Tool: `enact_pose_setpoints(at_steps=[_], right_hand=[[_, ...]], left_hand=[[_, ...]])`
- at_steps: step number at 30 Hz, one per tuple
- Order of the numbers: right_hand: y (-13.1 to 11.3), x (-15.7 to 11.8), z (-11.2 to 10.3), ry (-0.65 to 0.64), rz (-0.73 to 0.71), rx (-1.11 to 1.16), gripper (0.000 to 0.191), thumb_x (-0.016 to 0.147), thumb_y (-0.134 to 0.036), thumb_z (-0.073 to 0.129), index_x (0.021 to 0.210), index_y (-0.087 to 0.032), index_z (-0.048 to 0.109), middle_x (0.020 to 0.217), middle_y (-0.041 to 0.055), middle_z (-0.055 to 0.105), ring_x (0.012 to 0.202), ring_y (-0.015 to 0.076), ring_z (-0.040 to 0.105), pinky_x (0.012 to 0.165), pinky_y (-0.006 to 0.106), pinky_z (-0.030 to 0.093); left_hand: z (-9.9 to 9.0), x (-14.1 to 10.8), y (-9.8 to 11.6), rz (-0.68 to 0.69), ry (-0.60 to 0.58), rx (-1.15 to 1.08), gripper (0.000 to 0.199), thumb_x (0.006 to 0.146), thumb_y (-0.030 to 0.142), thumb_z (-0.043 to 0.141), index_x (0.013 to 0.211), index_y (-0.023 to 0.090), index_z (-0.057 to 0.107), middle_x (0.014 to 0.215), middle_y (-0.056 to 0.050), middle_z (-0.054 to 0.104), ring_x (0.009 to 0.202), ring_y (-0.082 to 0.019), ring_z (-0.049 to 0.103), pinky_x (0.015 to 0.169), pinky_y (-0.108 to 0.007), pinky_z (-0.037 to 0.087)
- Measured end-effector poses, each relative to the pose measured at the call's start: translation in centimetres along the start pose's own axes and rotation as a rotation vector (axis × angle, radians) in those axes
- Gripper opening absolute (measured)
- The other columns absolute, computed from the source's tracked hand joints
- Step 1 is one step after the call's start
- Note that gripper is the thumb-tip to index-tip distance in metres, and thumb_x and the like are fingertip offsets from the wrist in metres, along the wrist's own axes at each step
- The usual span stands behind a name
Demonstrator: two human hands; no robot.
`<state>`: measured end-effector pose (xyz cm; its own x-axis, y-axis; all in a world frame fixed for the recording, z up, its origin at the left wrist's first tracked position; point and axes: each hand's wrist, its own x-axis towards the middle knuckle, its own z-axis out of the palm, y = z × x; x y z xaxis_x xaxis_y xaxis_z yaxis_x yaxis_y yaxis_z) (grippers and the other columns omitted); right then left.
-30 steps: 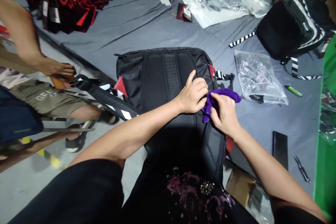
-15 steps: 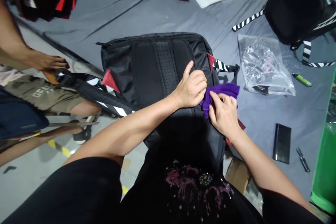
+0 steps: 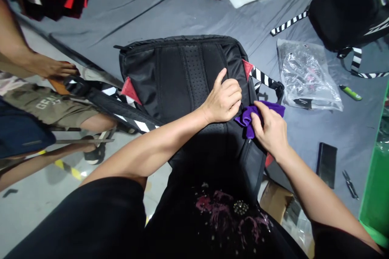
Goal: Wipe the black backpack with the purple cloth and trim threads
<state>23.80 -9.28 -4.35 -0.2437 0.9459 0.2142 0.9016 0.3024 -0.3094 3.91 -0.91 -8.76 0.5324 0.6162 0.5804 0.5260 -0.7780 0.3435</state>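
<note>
In the head view, a black backpack [image 3: 172, 77] lies partly on the gray desk [image 3: 146, 8]. The left hand [image 3: 223, 99] is on its right side, fingers curled; I can't tell if they pinch it. The right hand [image 3: 270, 127] has its fingers clamped on a purple cloth [image 3: 249, 115] at the backpack's right edge. A clear plastic bag [image 3: 308, 73] lies farther right.

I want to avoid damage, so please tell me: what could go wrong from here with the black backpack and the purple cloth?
The black backpack reaches past the near edge of the table, so it might slide if the left hand resting on it lifts. Its padded strap extends close to a co-worker's hand and could get snagged. The purple cloth, bunched in the right hand, might catch on the striped strap nearby.
</note>
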Motion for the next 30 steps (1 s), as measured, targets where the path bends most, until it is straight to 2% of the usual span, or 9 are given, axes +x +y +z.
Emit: enact_pose_setpoints(at_steps=[3,6,9,11,13,18,23,26,30], right_hand=[[0.0,1.3,-0.2,-0.055,0.005,0.148,0.042,0.095,-0.043,0.046,0.13,-0.02,0.053,0.114,0.0108,0.067,0.098,0.0272,0.062,0.086,0.043,0.047],[0.1,2.3,-0.3,-0.128,-0.023,0.15,0.044,0.087,-0.039,0.059,0.126,-0.02,0.052,0.117,0.01,0.066,0.101,0.0287,0.061,0.089,0.045,0.046],[0.4,2.9,0.0,-0.02,-0.006,0.055,0.035,0.085,-0.02,0.053,0.12,-0.018,0.055,0.109,0.0103,0.068,0.095,0.0278,0.062,0.087,0.045,0.044],[0.6,3.1,0.1,0.098,-0.011,0.006,0.039,0.08,-0.01,0.046,0.117,-0.019,0.056,0.106,0.0103,0.068,0.096,0.0274,0.061,0.088,0.045,0.042],[0.7,3.1,0.0,0.121,-0.07,0.008,0.041,0.077,-0.007,0.045,0.113,-0.02,0.058,0.103,0.0092,0.068,0.099,0.0266,0.06,0.09,0.044,0.041],[0.6,3.0,-1.1,-0.159,-0.11,0.173,0.026,0.086,-0.021,0.048,0.108,-0.02,0.061,0.092,0.0069,0.069,0.084,0.0228,0.062,0.078,0.036,0.048],[1.3,4.4,-1.8,-0.216,0.063,0.482,0.027,0.09,-0.021,0.042,0.113,-0.021,0.058,0.099,0.004,0.069,0.091,0.0191,0.066,0.082,0.034,0.051],[1.6,5.2,-1.5,-0.216,0.016,0.331,0.027,0.087,-0.026,0.053,0.113,-0.021,0.057,0.102,0.006,0.066,0.091,0.0216,0.064,0.083,0.037,0.05],[1.3,5.8,-0.6,-0.094,-0.052,-0.01,0.032,0.086,-0.043,0.06,0.111,-0.022,0.058,0.116,0.0114,0.061,0.106,0.0305,0.056,0.089,0.047,0.044]], left_hand=[[0.0,-0.1,-0.1,0.054,0.036,0.048,0.019,0.092,0.029,0.04,0.08,0.025,0.053,0.088,-0.001,0.062,0.102,-0.022,0.054,0.118,-0.061,0.018],[0.0,-0.1,-0.1,0.11,0.092,0.083,0.016,0.091,0.026,0.041,0.082,0.022,0.053,0.087,-0.001,0.062,0.1,-0.021,0.055,0.117,-0.06,0.022],[-0.1,-0.1,0.0,0.103,0.099,0.079,0.015,0.089,0.025,0.043,0.081,0.02,0.055,0.088,-0.001,0.063,0.1,-0.021,0.057,0.117,-0.06,0.021],[-0.1,0.0,0.0,0.07,0.065,0.047,0.015,0.088,0.025,0.044,0.08,0.021,0.056,0.089,-0.002,0.064,0.101,-0.022,0.057,0.118,-0.062,0.019],[-0.2,0.0,0.0,0.035,0.029,0.008,0.015,0.087,0.026,0.045,0.079,0.021,0.057,0.089,-0.002,0.064,0.102,-0.023,0.057,0.118,-0.063,0.017],[-0.1,0.0,-0.1,0.021,0.032,-0.037,0.015,0.088,0.027,0.046,0.079,0.021,0.057,0.088,-0.001,0.063,0.103,-0.022,0.057,0.121,-0.061,0.015],[0.1,0.0,-0.2,0.049,0.067,0.009,0.018,0.09,0.026,0.043,0.08,0.021,0.057,0.087,-0.001,0.063,0.101,-0.021,0.057,0.12,-0.06,0.018],[0.2,-0.1,-0.3,0.08,0.089,0.024,0.02,0.092,0.028,0.042,0.08,0.022,0.057,0.086,-0.002,0.063,0.099,-0.021,0.056,0.119,-0.06,0.019],[0.2,0.0,-0.3,0.03,0.059,-0.004,0.021,0.093,0.03,0.041,0.079,0.024,0.055,0.086,-0.001,0.063,0.099,-0.021,0.057,0.119,-0.058,0.018]])
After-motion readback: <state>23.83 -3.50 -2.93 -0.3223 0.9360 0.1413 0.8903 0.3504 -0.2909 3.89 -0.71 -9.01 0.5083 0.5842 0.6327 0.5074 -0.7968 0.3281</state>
